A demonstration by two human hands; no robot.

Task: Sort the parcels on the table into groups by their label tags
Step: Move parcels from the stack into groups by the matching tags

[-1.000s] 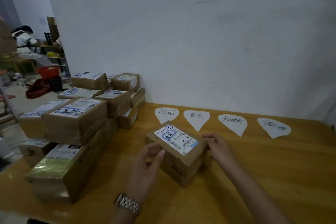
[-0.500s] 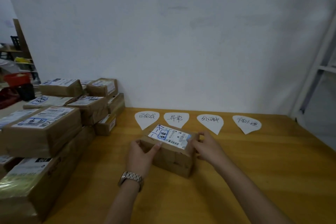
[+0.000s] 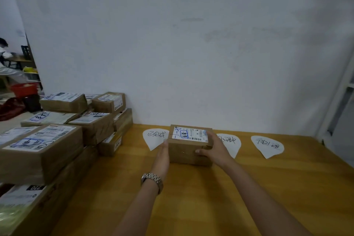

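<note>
The parcel (image 3: 189, 148) sits on the table (image 3: 210, 201) at its far side, close to the wall (image 3: 191, 54). Its long axis runs left to right, and its label (image 3: 189, 134) faces up with the barcode along the near edge. The left hand (image 3: 162, 152), a wristwatch (image 3: 152, 179) on its wrist, presses flat with straight fingers against the parcel's left end. The right hand (image 3: 215, 148) grips the right end, thumb on the near face and fingers over the top edge. 3 paper tags (image 3: 267, 144) show, 1 to the parcel's left and 2 to its right. Stacked parcels (image 3: 44, 151) fill the table's left side.
</note>
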